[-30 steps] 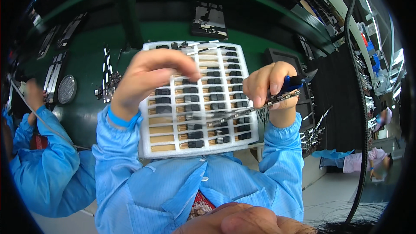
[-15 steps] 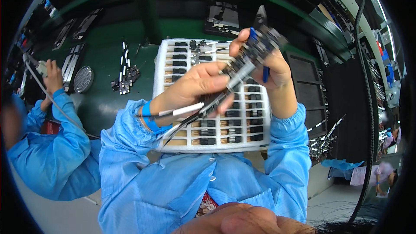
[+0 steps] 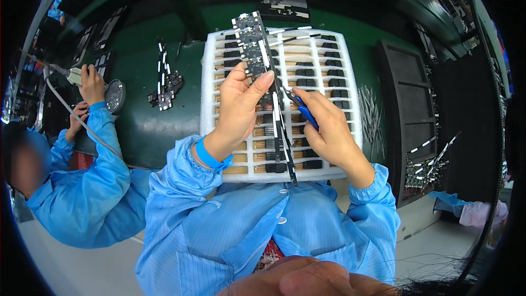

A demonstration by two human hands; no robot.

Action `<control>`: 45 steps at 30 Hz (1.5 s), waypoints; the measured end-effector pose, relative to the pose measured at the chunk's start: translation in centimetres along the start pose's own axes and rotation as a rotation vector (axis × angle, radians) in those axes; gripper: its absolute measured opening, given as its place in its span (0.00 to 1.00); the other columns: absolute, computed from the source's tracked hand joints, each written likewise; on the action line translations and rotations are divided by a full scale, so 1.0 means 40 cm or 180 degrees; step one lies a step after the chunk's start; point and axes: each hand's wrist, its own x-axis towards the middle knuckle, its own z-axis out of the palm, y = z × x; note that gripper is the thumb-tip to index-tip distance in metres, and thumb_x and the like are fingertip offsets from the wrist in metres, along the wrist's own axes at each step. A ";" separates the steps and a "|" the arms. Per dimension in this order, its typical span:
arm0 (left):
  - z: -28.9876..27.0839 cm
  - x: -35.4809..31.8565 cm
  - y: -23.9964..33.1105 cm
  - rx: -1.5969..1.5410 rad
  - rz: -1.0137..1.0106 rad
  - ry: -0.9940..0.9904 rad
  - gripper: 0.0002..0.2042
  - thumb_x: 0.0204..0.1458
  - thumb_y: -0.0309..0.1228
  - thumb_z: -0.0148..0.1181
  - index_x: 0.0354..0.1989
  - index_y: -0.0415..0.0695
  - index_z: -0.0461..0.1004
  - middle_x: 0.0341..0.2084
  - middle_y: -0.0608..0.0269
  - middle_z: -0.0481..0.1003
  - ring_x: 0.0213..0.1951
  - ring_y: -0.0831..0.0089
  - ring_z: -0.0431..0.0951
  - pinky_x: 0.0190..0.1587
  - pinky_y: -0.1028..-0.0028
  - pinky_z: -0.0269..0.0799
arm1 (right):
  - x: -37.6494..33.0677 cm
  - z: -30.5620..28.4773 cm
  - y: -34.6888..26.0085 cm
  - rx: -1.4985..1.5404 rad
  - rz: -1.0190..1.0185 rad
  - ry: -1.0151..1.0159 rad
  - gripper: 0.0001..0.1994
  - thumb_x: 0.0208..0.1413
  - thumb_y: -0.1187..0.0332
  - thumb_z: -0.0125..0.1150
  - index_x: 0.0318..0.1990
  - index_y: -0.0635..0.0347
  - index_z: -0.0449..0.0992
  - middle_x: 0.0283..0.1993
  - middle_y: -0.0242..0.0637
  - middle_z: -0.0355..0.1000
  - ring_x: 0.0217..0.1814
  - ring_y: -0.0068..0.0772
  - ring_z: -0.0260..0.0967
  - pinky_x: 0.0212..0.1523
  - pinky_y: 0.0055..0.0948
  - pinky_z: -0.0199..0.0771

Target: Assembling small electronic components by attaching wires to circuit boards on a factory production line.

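- Swinging off its earlier diagonal, the long black-and-white circuit-board strip is now pointing lengthwise away from the person, above the white foam compartment tray.
- Left hand is pinching it mid-length, grip closed.
- Right hand is clasping a blue-handled, dark-tipped hand tool, its tip sitting just right of the strip; contact is remaining unclear.
- Both strip ends are overreaching the tray's edges; dark green worktop is stretching leftward.
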 end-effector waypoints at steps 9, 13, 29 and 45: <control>-0.005 -0.010 -0.024 0.0046 0.0397 0.0118 0.10 0.49 0.25 0.56 0.40 0.40 0.66 0.32 0.65 0.74 0.31 0.83 0.73 0.34 0.82 0.72 | -0.004 0.019 -0.003 0.0004 0.0165 -0.0006 0.27 0.35 0.81 0.47 0.50 0.66 0.62 0.40 0.46 0.65 0.41 0.47 0.64 0.41 0.38 0.66; -0.011 -0.010 -0.030 0.0380 0.0721 0.0044 0.11 0.50 0.25 0.56 0.41 0.40 0.66 0.33 0.66 0.73 0.33 0.83 0.71 0.38 0.82 0.69 | -0.003 0.020 -0.004 -0.0039 0.0191 -0.0003 0.27 0.35 0.80 0.47 0.50 0.66 0.62 0.39 0.46 0.65 0.40 0.47 0.65 0.40 0.38 0.67; -0.015 -0.017 -0.043 0.0444 0.0850 0.0149 0.12 0.48 0.25 0.58 0.41 0.40 0.67 0.33 0.67 0.73 0.34 0.84 0.71 0.40 0.83 0.67 | 0.001 0.028 -0.015 -0.0168 0.0224 -0.0061 0.22 0.37 0.79 0.49 0.47 0.66 0.65 0.36 0.45 0.67 0.35 0.48 0.67 0.34 0.39 0.69; -0.013 0.002 -0.026 0.0552 0.0976 0.0619 0.17 0.56 0.45 0.42 0.25 0.44 0.61 0.09 0.67 0.63 0.11 0.81 0.62 0.15 0.81 0.59 | 0.004 0.088 -0.034 0.0363 0.0101 0.0051 0.21 0.37 0.80 0.48 0.45 0.66 0.66 0.31 0.45 0.68 0.29 0.48 0.67 0.30 0.38 0.70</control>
